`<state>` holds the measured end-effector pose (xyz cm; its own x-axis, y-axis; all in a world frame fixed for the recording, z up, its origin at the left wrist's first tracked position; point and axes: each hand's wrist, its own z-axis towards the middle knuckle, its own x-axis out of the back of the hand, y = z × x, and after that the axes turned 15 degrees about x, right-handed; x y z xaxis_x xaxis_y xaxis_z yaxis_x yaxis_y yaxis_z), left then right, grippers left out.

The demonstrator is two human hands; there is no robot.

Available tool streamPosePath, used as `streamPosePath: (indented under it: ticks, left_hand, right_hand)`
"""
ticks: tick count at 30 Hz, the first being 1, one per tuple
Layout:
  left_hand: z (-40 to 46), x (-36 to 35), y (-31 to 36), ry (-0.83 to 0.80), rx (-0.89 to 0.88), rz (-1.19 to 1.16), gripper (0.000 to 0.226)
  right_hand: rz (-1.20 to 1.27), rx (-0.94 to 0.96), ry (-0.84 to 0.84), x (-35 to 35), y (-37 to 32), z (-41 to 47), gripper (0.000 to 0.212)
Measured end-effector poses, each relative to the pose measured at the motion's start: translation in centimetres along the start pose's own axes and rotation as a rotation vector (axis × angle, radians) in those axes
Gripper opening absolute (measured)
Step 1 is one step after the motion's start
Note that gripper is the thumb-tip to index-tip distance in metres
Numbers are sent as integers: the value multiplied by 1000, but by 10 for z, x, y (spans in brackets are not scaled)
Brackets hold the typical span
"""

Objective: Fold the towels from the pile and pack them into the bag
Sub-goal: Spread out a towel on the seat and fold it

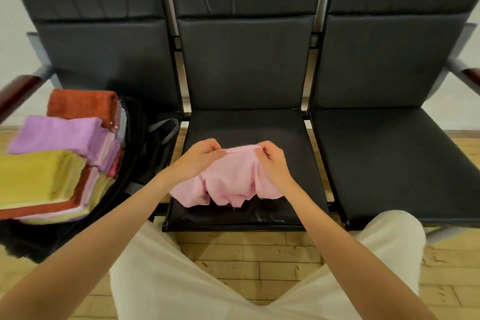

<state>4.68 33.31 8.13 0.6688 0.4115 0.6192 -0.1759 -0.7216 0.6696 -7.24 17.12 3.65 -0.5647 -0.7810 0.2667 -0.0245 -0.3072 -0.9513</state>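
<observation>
Pale trousered knees (161,280) nearest the lens, spread wide over yellow wood-block floor (249,262), bare forearms reaching forward between them to the middle seat (293,135) of a three-seat black padded bench. Both hands up at the far hem of a pink towel (231,179): left hand (200,157) pinching the left top corner between curled fingers and thumb, right hand (272,161) pinching the right top corner likewise, each grip closed on the cloth, knuckles facing one another. Held so, probably, to find the two corners and stretch the edge flat before a first fold; judged an early step for this piece, nothing creased yet. Cloth soft, napped terry, matte, bunched in loose scallops below the hands, its lower edge slumped onto the glossy, slightly scuffed vinyl cushion. Off to the left, a dark bag (145,148) on the neighbouring seat, black fabric with a grey strap, mouth turned towards the worker, presumably for a short reach. Beside and partly over it, a stack of folded towels: rust-red (83,104) at the back, lilac (57,136) in the middle, mustard-yellow (33,179) in front, flat-edged blocks with layered hems showing; whether inside the bag or merely against it, cannot tell. Right seat bare black vinyl
</observation>
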Motion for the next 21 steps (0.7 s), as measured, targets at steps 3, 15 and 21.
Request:
streamPosePath:
  ticks: [3,15,21]
  left_hand:
    - [-7,9,17,173,-160,412,22]
    - [-31,38,67,642,-204,9,13]
    - [-35,36,67,678,-146,-245,13]
  right_hand:
    - [-136,-30,-75,8,-9,11,10]
    - [-371,83,-198,27,5,1,15]
    - [3,-38,1,34,14,3,23]
